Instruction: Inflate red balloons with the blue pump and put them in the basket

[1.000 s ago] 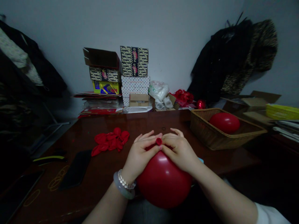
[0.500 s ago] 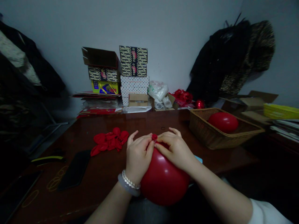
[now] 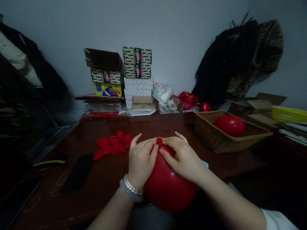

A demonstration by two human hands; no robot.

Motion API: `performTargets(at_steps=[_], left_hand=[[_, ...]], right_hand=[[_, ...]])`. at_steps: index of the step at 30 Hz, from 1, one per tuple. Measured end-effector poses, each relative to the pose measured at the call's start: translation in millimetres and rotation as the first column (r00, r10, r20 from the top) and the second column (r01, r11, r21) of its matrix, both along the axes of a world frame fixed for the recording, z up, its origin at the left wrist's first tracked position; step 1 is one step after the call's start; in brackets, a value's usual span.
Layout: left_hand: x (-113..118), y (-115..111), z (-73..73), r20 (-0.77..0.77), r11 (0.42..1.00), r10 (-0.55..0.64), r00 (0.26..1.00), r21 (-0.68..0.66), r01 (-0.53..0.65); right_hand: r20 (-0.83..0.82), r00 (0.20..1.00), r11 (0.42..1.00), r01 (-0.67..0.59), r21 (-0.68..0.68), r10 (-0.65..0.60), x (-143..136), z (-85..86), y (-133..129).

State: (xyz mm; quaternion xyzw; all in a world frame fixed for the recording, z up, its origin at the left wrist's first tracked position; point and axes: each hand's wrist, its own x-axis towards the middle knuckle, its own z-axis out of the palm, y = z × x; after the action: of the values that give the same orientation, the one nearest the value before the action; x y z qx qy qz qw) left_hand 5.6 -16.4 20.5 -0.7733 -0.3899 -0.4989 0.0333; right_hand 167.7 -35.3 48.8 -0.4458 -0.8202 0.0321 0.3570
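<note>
Grip, both hands: left hand [image 3: 141, 159] pinches the neck [image 3: 159, 140] of a red balloon [image 3: 170, 188]; right hand [image 3: 184, 156] grasps it too, fingers at the neck, thumb on the balloon just below. Balloon is inflated, neck up, at the near edge of the tabletop [image 3: 112, 179], centre.

Containers: one wicker basket [image 3: 213, 140] on the right, one inflated balloon [image 3: 229, 125] inside. Small cardboard box [image 3: 177, 103], far centre, with a clear plastic bag [image 3: 163, 92] in and over it. One open carton [image 3: 104, 60] tops the far-left stack; inside too dark to tell. One yellow tray [image 3: 289, 114], far right, contents can't be made out.

Counts: two inflated balloons in all. One pile of limp balloons [image 3: 111, 146] left of the hands, overlapping, can't count. Two flat dark slabs [image 3: 78, 175] near left. Several yellow bands [image 3: 56, 188] beside them, one dark band [image 3: 168, 131] beyond the hands.
</note>
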Motion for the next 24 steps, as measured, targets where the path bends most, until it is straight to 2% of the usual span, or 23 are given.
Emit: performTargets(at_steps=[5, 9, 13, 15, 19, 24], left_hand=[[0, -2, 2.5, 0.006, 0.997, -0.071, 0.997, -0.021, 0.071], [0, -3, 4.6, -0.012, 0.994, -0.107, 0.994, 0.02, 0.107], [-3, -3, 8.5, -0.069, 0.984, -0.158, 0.985, 0.066, 0.163], [-5, -3, 10.4, -0.099, 0.977, -0.192, 0.976, 0.077, 0.199], [-8, -2, 12.5, -0.156, 0.962, -0.245, 0.957, 0.079, 0.26], [-10, 0, 13.3, -0.224, 0.958, -0.26, 0.939, 0.063, 0.28]], right_hand=[[-0.087, 0.996, 1.0, -0.014, 0.004, 0.015, 7, -2.4, 2], [-0.18, 0.983, 0.999, -0.03, -0.015, 0.026, 10, -4.8, 3], [-0.319, 0.948, 1.0, -0.013, 0.0, 0.012, 15, 0.5, 3], [-0.331, 0.943, 0.999, -0.011, 0.044, 0.025, 18, 6.3, 3], [-0.109, 0.982, 0.978, -0.136, 0.158, 0.154, 27, 19.5, 6], [0.146, 0.962, 0.939, -0.261, 0.225, 0.232, 35, 26.8, 12]])
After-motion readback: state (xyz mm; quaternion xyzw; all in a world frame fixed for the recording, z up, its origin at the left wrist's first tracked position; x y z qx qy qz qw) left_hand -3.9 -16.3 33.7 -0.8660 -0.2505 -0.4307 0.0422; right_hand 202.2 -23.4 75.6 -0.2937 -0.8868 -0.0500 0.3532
